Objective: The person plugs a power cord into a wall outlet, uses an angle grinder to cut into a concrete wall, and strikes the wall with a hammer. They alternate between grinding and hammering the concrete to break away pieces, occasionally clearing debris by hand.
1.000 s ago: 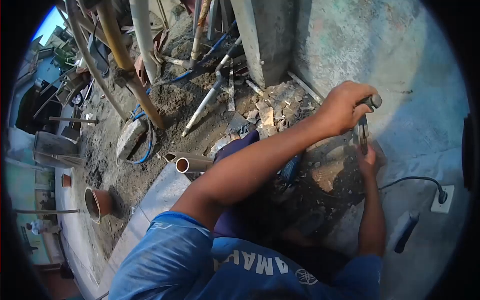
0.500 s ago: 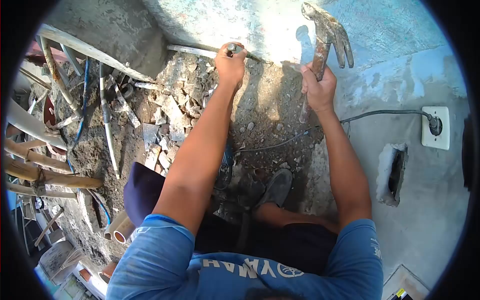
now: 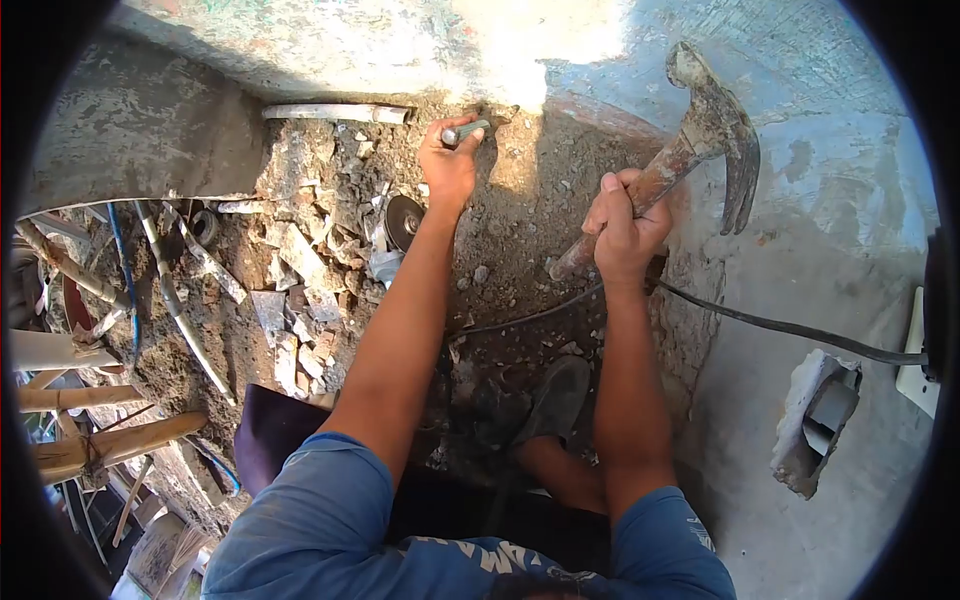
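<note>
My left hand [image 3: 447,168] is wrapped round a metal chisel [image 3: 468,131] at the foot of the wall, its round struck end showing above the fingers. The chisel's tip is hard to make out against the dirt. My right hand [image 3: 630,232] grips the wooden handle of a worn claw hammer [image 3: 712,128]. The hammer head is raised to the upper right, apart from the chisel. Beside my left forearm lies a dark cutting disc [image 3: 403,222], which looks like part of a grinder mostly hidden by the arm.
Broken tile and rubble [image 3: 300,290] cover the ground to the left. A white pipe [image 3: 335,112] lies along the wall base. A black cable [image 3: 780,322] runs to a wall socket [image 3: 918,350]. The right wall has a cut hole [image 3: 818,420]. Bamboo poles [image 3: 120,445] stick out at left.
The view has shifted, with the socket now at the right edge. The hammer has turned and its head sits further right from the chisel. The cutting disc has come into sight.
</note>
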`<state>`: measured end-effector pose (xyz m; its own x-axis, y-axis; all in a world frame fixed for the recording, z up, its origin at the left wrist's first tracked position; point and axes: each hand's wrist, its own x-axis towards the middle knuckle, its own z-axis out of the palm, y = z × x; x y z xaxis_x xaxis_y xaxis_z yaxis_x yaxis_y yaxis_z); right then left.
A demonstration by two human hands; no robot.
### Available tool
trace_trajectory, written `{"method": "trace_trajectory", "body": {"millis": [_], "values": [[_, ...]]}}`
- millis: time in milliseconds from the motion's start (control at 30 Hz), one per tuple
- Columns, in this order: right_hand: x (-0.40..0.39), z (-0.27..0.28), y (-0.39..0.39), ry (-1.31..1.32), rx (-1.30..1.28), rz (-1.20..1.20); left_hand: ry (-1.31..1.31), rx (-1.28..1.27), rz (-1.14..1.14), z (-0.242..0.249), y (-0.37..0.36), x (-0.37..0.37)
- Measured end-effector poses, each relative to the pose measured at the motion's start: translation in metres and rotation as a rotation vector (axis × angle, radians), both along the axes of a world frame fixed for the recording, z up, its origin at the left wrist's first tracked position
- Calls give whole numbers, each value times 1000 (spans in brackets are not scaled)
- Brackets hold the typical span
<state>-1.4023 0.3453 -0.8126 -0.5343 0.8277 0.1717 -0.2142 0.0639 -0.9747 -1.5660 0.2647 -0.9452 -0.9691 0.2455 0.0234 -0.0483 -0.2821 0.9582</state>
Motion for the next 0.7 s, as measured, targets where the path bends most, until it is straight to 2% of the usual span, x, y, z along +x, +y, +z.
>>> {"method": "trace_trajectory", "body": {"millis": [67, 133, 167, 233, 367, 433, 533, 600, 700], "values": [[5, -13, -2, -34, -41, -14, 3, -11, -321, 11, -2, 12], [10, -21, 1, -53, -37, -9, 279, -362, -508, 54, 0, 44], [10, -23, -1, -77, -31, -6, 278, -366, -502, 52, 7, 51], [7, -17, -7, -85, -27, -69, 787, -499, -349, 45, 15, 60], [8, -13, -24, -87, -46, -173, 840, -432, -297, 38, 20, 51], [11, -22, -36, -73, -84, -196, 822, -594, -342, 35, 19, 43], [12, -38, -52, -110, -118, -197, 892, -555, -405, 18, 25, 29], [14, -41, -65, -289, -252, -171, 863, -549, -393, 11, 32, 30], [17, -39, -76, -294, -247, -196, 894, -538, -347, 6, 35, 28]]}}
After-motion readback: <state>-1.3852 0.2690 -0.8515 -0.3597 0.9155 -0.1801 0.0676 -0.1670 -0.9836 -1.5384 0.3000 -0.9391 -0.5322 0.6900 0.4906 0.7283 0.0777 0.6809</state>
